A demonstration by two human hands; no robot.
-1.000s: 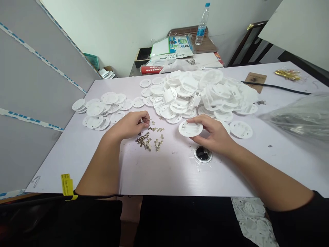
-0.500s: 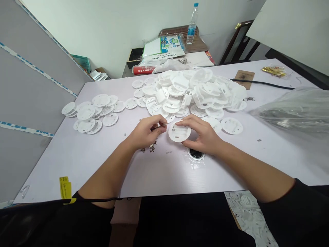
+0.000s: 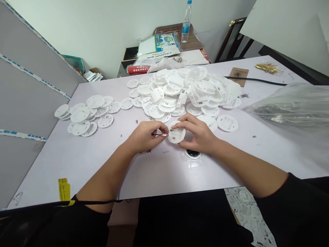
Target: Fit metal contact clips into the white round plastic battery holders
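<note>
Near the middle of the table, my right hand [image 3: 199, 134] grips a white round plastic disc [image 3: 177, 133] by its right side, tilted toward the camera. My left hand [image 3: 147, 136] pinches a thin dark tool [image 3: 159, 134], whose tip is close to the disc's left edge. Small metal pieces [image 3: 149, 151] lie partly hidden below my left hand. Under my right hand, a black round piece with a pale rim [image 3: 192, 153] rests on the table by clear tape.
A large heap of white discs [image 3: 174, 82] lies behind my hands, with a smaller pile [image 3: 80, 114] to the left. At the right are a clear plastic bag [image 3: 295, 106], a black cable [image 3: 257, 80] and gold pieces [image 3: 267, 67]. A water bottle [image 3: 186, 25] stands at the back.
The disc in my right hand is tilted differently, and the tool in my left hand shows more. The whole view has shifted slightly, with the table appearing further left.
</note>
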